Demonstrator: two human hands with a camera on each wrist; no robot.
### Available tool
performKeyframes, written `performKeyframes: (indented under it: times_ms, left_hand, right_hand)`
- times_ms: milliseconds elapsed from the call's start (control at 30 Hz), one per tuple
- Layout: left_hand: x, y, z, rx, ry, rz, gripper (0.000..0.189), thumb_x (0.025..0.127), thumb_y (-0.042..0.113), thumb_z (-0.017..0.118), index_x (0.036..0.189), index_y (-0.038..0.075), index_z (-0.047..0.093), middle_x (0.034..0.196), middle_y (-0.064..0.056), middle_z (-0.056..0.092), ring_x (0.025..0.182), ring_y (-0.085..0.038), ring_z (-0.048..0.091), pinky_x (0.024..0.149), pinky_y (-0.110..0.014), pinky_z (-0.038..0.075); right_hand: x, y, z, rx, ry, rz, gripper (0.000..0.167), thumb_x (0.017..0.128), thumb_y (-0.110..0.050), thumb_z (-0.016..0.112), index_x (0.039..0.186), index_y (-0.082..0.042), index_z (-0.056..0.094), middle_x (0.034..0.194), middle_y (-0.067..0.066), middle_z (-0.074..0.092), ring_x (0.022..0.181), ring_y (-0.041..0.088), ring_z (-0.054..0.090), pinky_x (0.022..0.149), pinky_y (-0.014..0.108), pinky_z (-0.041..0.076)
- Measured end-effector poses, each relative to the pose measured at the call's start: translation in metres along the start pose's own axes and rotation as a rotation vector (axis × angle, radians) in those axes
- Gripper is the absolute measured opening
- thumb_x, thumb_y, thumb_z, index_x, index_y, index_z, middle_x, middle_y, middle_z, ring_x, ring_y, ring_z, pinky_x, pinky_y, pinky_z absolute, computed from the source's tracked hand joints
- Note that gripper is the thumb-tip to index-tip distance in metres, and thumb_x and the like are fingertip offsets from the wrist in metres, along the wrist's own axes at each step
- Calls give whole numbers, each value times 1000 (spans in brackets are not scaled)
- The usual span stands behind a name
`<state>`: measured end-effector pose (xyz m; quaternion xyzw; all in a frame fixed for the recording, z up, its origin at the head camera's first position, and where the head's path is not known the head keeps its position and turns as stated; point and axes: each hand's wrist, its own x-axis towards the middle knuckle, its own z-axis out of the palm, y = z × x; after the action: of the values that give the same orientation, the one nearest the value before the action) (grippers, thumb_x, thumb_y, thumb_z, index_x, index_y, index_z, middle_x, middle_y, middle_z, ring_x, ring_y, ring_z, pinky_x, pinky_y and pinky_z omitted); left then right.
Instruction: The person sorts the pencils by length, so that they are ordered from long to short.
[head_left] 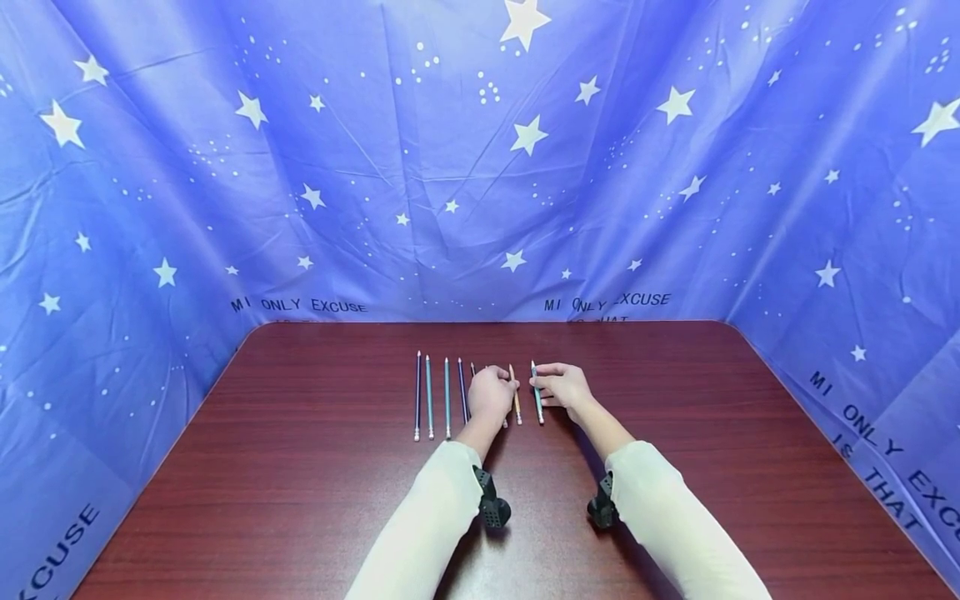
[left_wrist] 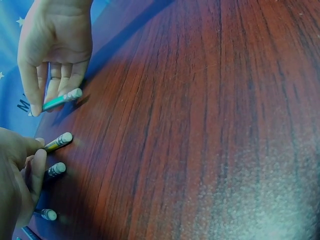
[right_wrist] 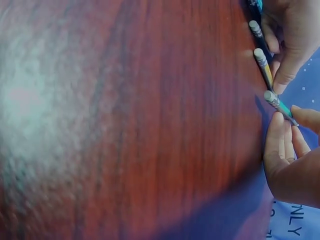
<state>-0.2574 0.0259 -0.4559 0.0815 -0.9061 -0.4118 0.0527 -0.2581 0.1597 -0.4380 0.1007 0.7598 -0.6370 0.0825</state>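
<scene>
My left hand [head_left: 491, 393] reaches over the row of pencils, its thumb and finger pinching a yellow pencil [head_left: 517, 408]. To the right of it, my right hand [head_left: 564, 387] holds a teal pencil [head_left: 540, 410] between thumb and fingers, pointed end away from me. The left wrist view shows white erasers on the near ends of the yellow pencil [left_wrist: 59, 142] and the teal pencil [left_wrist: 62, 99]. A dark pencil [left_wrist: 55, 171] lies beside the yellow one, partly hidden by my left hand. In the right wrist view the teal pencil [right_wrist: 278, 102] looks slightly tilted.
Left of my hands, dark blue pencils [head_left: 417, 396] and teal pencils [head_left: 447, 398] lie roughly parallel on the reddish-brown table [head_left: 300, 500]. A blue star-patterned cloth [head_left: 450, 167] hangs around the table's back and sides. Black wrist cameras [head_left: 492, 504] sit at both cuffs.
</scene>
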Motion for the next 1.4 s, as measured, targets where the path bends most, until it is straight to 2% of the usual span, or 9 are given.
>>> performKeyframes:
  times_ms: [433, 733, 1033, 1200, 1400]
  left_hand:
    - [0, -1, 0, 5, 19, 9, 13, 82, 23, 71, 88, 12, 69, 80, 2, 71, 73, -15, 64, 66, -29, 51]
    - [-1, 0, -2, -5, -12, -1, 13, 84, 23, 69, 90, 12, 69, 81, 2, 71, 70, -14, 63, 63, -26, 50]
    - [-2, 0, -3, 3, 4, 10, 13, 81, 23, 71, 88, 12, 69, 79, 2, 71, 69, -15, 65, 62, -26, 49]
    - [-2, 1, -3, 11, 10, 24, 14, 81, 23, 71, 89, 11, 69, 81, 1, 72, 71, -15, 65, 63, -27, 50]
    - [-2, 3, -3, 32, 9, 29, 16, 81, 25, 71, 89, 11, 71, 84, 0, 71, 75, -17, 65, 65, -28, 50]
  right_hand:
    - [3, 2, 11, -72, 63, -20, 31, 83, -4, 66, 113, 4, 63, 77, 6, 68, 58, 8, 58, 51, 20, 53]
    - [4, 6, 15, -119, 97, -50, 28, 84, -5, 65, 110, 4, 64, 81, 11, 70, 57, 9, 57, 51, 20, 53]
    - [5, 10, 20, -183, 141, -63, 27, 81, -7, 67, 106, 2, 67, 70, 4, 66, 54, 7, 55, 50, 19, 52]
    - [5, 9, 20, -239, 156, -55, 24, 81, -10, 68, 104, -2, 69, 71, 3, 66, 56, 7, 56, 51, 20, 53]
    - [6, 9, 20, -246, 167, -59, 24, 82, -14, 69, 103, -2, 70, 71, 3, 65, 56, 7, 57, 50, 20, 53]
